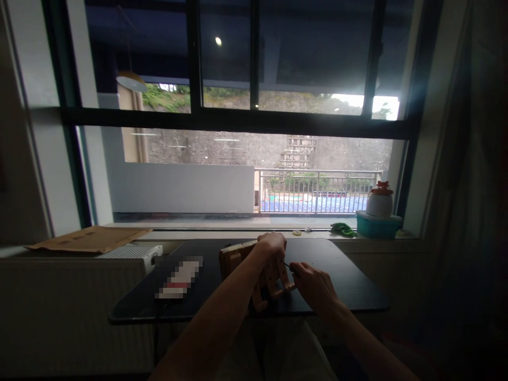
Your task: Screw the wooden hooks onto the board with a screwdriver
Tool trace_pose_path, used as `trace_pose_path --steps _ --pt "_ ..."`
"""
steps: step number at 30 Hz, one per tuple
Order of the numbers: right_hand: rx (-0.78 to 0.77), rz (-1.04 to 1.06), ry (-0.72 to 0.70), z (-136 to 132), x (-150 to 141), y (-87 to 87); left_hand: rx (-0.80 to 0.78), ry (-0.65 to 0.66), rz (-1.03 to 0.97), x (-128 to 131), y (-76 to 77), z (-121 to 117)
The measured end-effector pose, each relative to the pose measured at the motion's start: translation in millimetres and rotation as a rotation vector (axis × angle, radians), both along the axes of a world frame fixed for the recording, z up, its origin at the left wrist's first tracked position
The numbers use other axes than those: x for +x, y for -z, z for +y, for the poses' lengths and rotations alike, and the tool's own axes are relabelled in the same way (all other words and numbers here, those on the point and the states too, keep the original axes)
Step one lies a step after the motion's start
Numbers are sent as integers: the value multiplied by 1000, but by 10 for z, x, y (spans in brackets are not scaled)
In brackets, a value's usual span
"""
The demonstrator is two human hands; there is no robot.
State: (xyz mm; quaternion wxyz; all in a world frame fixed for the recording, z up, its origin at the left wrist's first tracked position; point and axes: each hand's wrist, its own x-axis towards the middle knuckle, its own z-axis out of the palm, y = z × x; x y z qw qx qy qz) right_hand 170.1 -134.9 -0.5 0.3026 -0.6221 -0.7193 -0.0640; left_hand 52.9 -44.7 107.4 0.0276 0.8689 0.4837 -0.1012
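A wooden rack with several curved wooden hooks (260,301) is tilted up on the black table (337,296). My left hand (273,244) is closed over its upper right edge, and my left forearm covers part of the wood. Between the fingers of my right hand (316,284) is the dark handle of a screwdriver (292,269). Its thin shaft points left to the hook nearest that hand; whether the tip sits in a screw is too small to make out.
A flat pixelated item (180,278) lies on the table's left side. Behind it, brown cardboard (91,238) rests above a white radiator (130,253). The windowsill holds a tape roll (297,233), a green cloth (343,229) and a teal box (377,225) with a white jar (380,203) on top.
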Motion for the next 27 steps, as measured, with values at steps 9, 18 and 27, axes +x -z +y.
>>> trace_pose_path --steps 9,18,27 --pt "-19 84 10 93 37 39 3 -16 -23 -2 12 3" --pt "-38 57 28 61 11 47 8 14 28 -10 -8 -10" --pt "-55 -6 2 36 -20 -62 -10 42 56 -8 11 13"
